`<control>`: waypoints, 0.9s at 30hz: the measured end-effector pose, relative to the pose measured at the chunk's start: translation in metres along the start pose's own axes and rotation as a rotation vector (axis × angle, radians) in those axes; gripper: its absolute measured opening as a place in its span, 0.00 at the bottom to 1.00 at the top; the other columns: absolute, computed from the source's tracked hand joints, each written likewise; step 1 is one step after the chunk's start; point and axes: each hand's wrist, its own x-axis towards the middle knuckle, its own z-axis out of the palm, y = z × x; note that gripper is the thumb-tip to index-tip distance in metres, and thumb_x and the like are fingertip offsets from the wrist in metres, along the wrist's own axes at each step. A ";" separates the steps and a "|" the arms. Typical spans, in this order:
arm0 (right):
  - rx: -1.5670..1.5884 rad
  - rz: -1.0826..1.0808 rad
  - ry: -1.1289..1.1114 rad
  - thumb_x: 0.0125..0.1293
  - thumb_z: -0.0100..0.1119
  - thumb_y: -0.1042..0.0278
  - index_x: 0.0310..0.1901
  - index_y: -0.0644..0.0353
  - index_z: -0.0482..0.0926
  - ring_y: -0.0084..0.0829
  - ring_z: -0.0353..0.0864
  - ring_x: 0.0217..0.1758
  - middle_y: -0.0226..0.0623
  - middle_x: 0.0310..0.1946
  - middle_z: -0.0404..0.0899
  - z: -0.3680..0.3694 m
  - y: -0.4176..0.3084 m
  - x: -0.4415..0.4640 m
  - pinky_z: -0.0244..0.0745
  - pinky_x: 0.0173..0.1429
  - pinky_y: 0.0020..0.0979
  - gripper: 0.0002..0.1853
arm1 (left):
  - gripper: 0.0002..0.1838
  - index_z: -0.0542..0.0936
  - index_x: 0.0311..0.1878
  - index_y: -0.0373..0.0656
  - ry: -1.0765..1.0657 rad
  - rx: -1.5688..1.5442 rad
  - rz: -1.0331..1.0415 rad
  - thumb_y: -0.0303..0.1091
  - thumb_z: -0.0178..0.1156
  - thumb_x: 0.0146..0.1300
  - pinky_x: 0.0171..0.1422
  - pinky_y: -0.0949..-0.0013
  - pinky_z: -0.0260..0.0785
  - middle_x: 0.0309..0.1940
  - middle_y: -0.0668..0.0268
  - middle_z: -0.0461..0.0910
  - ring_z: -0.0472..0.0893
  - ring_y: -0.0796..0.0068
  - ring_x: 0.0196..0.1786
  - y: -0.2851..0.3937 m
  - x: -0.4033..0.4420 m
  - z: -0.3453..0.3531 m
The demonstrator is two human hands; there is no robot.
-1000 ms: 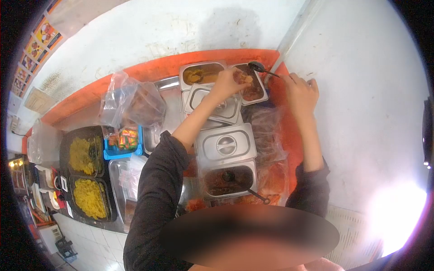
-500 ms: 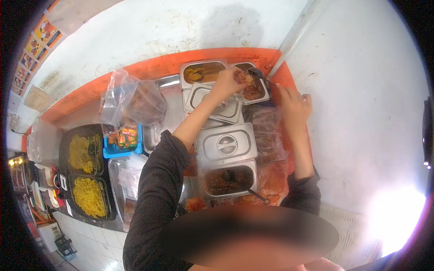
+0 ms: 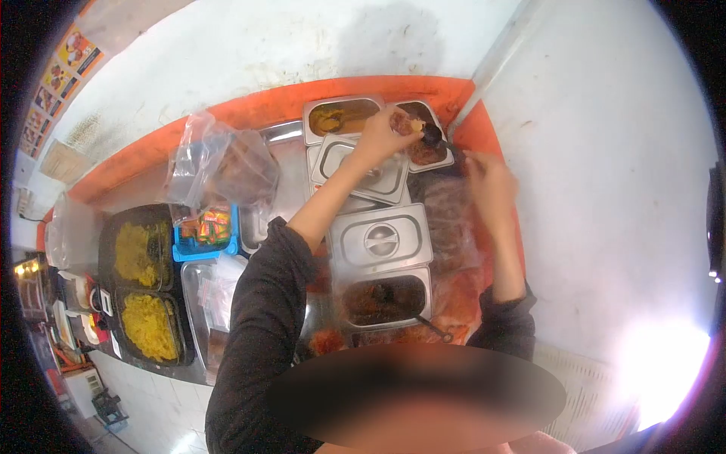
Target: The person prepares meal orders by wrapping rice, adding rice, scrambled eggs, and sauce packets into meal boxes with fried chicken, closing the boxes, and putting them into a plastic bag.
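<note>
My left hand pinches a small clear plastic bag with reddish contents, held above the top right steel pan of dark red sauce. The dark bowl of a ladle is close beside the bag's mouth, over the same pan. My right hand is closed around the ladle's handle end, to the right of the pan, and looks slightly blurred. Beneath my left forearm lie loose steel lids. Left of the sauce pan stands a pan of yellow-orange sauce.
A lidded steel pan and another sauce pan with a ladle stand nearer me. Plastic bags lie on the right. Farther left are a blue basket of packets, a large clear bag and black trays of yellow food.
The ladle's bowl has moved slightly down toward the bag's mouth. My left hand has tilted the bag a little to the right, and my right hand has shifted slightly left.
</note>
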 end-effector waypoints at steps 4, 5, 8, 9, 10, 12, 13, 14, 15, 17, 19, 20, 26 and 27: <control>-0.027 -0.043 0.021 0.60 0.57 0.64 0.36 0.50 0.83 0.39 0.80 0.33 0.33 0.32 0.80 0.001 -0.003 -0.001 0.72 0.35 0.38 0.06 | 0.24 0.78 0.40 0.36 0.016 -0.044 -0.087 0.45 0.72 0.45 0.41 0.69 0.72 0.30 0.58 0.80 0.80 0.68 0.34 -0.002 0.001 0.003; -0.041 -0.035 0.010 0.60 0.57 0.64 0.36 0.50 0.82 0.39 0.80 0.33 0.33 0.32 0.80 0.002 -0.004 -0.002 0.72 0.35 0.38 0.06 | 0.25 0.78 0.39 0.36 0.001 -0.008 -0.137 0.45 0.72 0.46 0.42 0.68 0.72 0.30 0.58 0.80 0.80 0.68 0.35 -0.001 0.001 0.002; -0.015 -0.071 0.026 0.60 0.58 0.65 0.36 0.50 0.82 0.38 0.80 0.33 0.32 0.33 0.80 0.005 -0.001 -0.003 0.73 0.35 0.38 0.06 | 0.26 0.78 0.40 0.35 -0.020 -0.118 -0.189 0.47 0.72 0.46 0.42 0.68 0.72 0.30 0.58 0.80 0.80 0.68 0.35 0.000 0.000 0.001; -0.014 -0.070 0.026 0.60 0.58 0.65 0.36 0.50 0.82 0.38 0.80 0.33 0.32 0.33 0.80 0.005 -0.001 -0.003 0.73 0.35 0.38 0.06 | 0.26 0.78 0.40 0.35 -0.021 -0.118 -0.189 0.47 0.72 0.46 0.42 0.68 0.72 0.30 0.58 0.80 0.80 0.68 0.35 0.000 -0.001 0.001; -0.014 -0.062 0.029 0.60 0.58 0.65 0.36 0.51 0.82 0.38 0.81 0.33 0.32 0.33 0.80 0.005 -0.002 -0.004 0.73 0.35 0.38 0.05 | 0.29 0.76 0.44 0.35 -0.045 -0.162 -0.201 0.47 0.72 0.45 0.43 0.67 0.72 0.34 0.58 0.80 0.80 0.67 0.37 0.001 -0.004 0.002; -0.014 -0.052 0.032 0.59 0.58 0.65 0.36 0.51 0.82 0.38 0.81 0.33 0.32 0.32 0.80 0.006 -0.003 -0.005 0.73 0.35 0.38 0.05 | 0.31 0.75 0.47 0.35 -0.070 -0.206 -0.214 0.46 0.73 0.44 0.45 0.67 0.72 0.37 0.57 0.79 0.80 0.66 0.40 0.003 -0.011 0.005; -0.021 -0.049 0.035 0.59 0.58 0.65 0.36 0.51 0.82 0.38 0.80 0.32 0.32 0.32 0.80 0.006 -0.003 -0.006 0.73 0.35 0.37 0.05 | 0.34 0.72 0.50 0.35 -0.018 -0.078 -0.089 0.45 0.74 0.43 0.48 0.64 0.70 0.40 0.57 0.77 0.78 0.64 0.43 0.004 -0.015 0.008; -0.028 -0.046 0.038 0.59 0.58 0.65 0.36 0.50 0.82 0.38 0.80 0.32 0.31 0.32 0.80 0.007 -0.004 -0.006 0.73 0.35 0.37 0.06 | 0.37 0.70 0.53 0.36 0.035 0.051 0.036 0.43 0.74 0.41 0.50 0.62 0.68 0.43 0.56 0.75 0.77 0.62 0.46 0.004 -0.018 0.011; -0.027 -0.047 0.038 0.59 0.58 0.65 0.36 0.50 0.82 0.38 0.80 0.32 0.31 0.32 0.80 0.008 -0.004 -0.007 0.73 0.35 0.37 0.06 | 0.37 0.70 0.53 0.36 0.035 0.052 0.035 0.43 0.74 0.41 0.50 0.62 0.68 0.43 0.56 0.75 0.77 0.62 0.46 0.004 -0.020 0.014; -0.039 -0.020 0.038 0.59 0.58 0.64 0.37 0.50 0.82 0.37 0.80 0.31 0.30 0.31 0.79 0.010 -0.005 -0.008 0.73 0.35 0.36 0.06 | 0.34 0.72 0.50 0.33 0.118 0.137 0.018 0.37 0.75 0.39 0.51 0.62 0.70 0.43 0.52 0.76 0.77 0.59 0.47 0.008 -0.021 0.018; -0.087 -0.033 0.076 0.59 0.59 0.64 0.37 0.49 0.82 0.36 0.80 0.29 0.29 0.31 0.79 0.011 -0.005 -0.010 0.72 0.33 0.36 0.06 | 0.33 0.72 0.50 0.33 0.138 0.106 0.029 0.36 0.74 0.40 0.51 0.62 0.70 0.43 0.52 0.76 0.77 0.58 0.47 0.009 -0.020 0.020; -0.132 -0.044 0.115 0.59 0.59 0.64 0.38 0.48 0.82 0.35 0.80 0.28 0.29 0.30 0.78 0.012 -0.005 -0.011 0.71 0.31 0.35 0.07 | 0.33 0.72 0.50 0.33 0.156 0.078 0.041 0.35 0.74 0.40 0.51 0.62 0.70 0.43 0.52 0.77 0.77 0.57 0.47 0.008 -0.020 0.021; -0.387 -0.336 0.255 0.54 0.57 0.67 0.42 0.43 0.82 0.23 0.75 0.25 0.23 0.28 0.75 0.008 -0.011 -0.006 0.61 0.30 0.28 0.12 | 0.30 0.73 0.49 0.33 0.138 0.125 0.034 0.33 0.73 0.43 0.49 0.62 0.72 0.41 0.53 0.78 0.80 0.59 0.42 0.005 -0.020 0.016; -0.387 -0.333 0.254 0.54 0.57 0.67 0.42 0.43 0.82 0.23 0.75 0.25 0.23 0.28 0.75 0.004 -0.014 -0.005 0.61 0.30 0.28 0.12 | 0.30 0.73 0.49 0.33 0.136 0.125 0.035 0.33 0.73 0.43 0.49 0.62 0.72 0.41 0.53 0.78 0.80 0.59 0.42 0.002 -0.019 0.016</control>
